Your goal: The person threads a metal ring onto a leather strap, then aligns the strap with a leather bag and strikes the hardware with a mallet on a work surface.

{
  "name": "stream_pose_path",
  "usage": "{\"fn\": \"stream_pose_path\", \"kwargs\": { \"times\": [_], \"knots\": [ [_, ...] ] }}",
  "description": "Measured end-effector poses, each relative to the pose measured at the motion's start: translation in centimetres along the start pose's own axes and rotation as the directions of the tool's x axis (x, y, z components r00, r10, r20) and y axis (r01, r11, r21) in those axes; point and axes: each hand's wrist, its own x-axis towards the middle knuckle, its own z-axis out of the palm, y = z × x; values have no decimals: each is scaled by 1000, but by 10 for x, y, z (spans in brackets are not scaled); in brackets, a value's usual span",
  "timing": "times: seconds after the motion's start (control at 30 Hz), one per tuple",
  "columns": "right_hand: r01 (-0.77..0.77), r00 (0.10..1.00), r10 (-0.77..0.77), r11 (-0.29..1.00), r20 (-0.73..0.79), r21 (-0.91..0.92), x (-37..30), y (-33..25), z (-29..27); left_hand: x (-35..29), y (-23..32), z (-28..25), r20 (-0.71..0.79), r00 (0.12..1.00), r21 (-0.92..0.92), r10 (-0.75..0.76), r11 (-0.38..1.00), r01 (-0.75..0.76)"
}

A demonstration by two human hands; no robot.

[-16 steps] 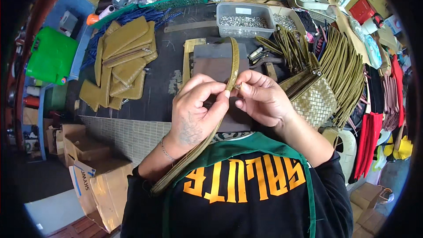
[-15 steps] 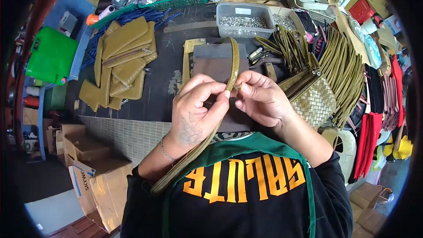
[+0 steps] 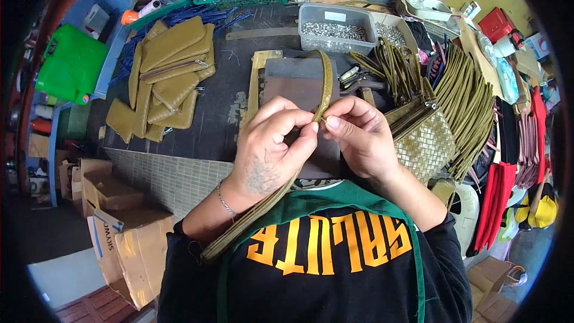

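Strap (image 3: 327, 87), olive, long: pinched in grip of left hand (image 3: 269, 143). Right hand (image 3: 363, 140): at strap's edge, cannot tell grip. Woven bag (image 3: 427, 143), olive: beside right wrist.

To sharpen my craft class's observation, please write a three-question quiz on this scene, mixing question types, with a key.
1. What does the left hand hold?
A) a purple spool
B) an olive strap
C) a metal ruler

2. True or false: the right hand is spread out flat.

3. Fill in: the woven bag lies to the ____ of the hands, the stacked olive pouches to the ____.

Key:
1. B
2. False; it is curled, pinching at the strap.
3. right; left
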Motion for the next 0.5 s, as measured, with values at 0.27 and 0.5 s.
{"fn": "stream_pose_path", "kwargs": {
  "times": [0.27,0.5],
  "knots": [
    [95,995,-91,980,29,-175,1,-2,3,3,-2,1,7,1000,1,18,1000,-18],
    [202,979,-193,917,62,-343,0,-3,4,4,1,2,15,1000,-10,-25,1000,25]
  ]
}}
